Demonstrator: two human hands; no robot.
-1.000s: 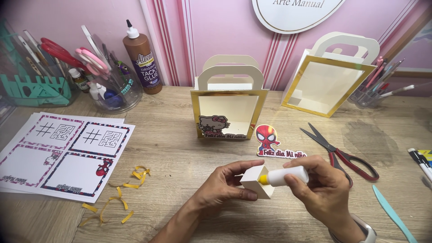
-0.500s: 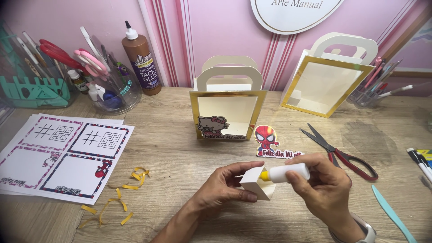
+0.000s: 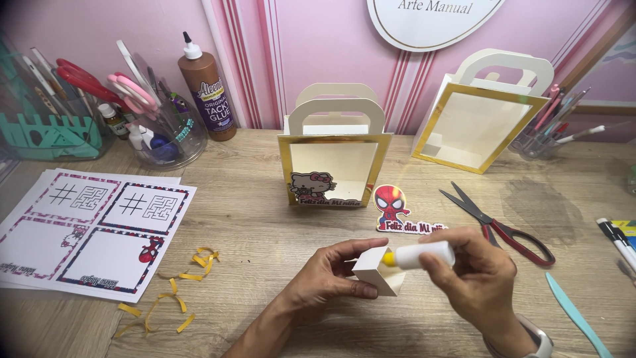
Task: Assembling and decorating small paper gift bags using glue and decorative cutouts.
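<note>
Both hands meet low over the wooden counter (image 3: 265,225), near its front edge. Left hand (image 3: 331,278) is curled around a small white paper box (image 3: 377,275), thumb on top and fingers below, so that one flat side of the box faces the other hand. Right hand (image 3: 474,275) is closed around a glue stick (image 3: 421,255), which lies almost level; its yellow tip touches the upper edge of the box. Holding the box off the counter seems to keep that edge steady and free for the glue.

Just behind the hands lies a red and blue hero sticker (image 3: 397,211), and beside it, to the right, red scissors (image 3: 497,225) lie open. A white bag with gold frame (image 3: 334,156) stands upright further back, with a cat figure at its lower corner. A second bag (image 3: 483,116) leans on the pink wall. Yellow strips (image 3: 179,292) and printed sheets (image 3: 86,229) lie at the left, well apart. At the back left stand a brown glue bottle (image 3: 207,93) and a clear jar (image 3: 159,122) of tools.
</note>
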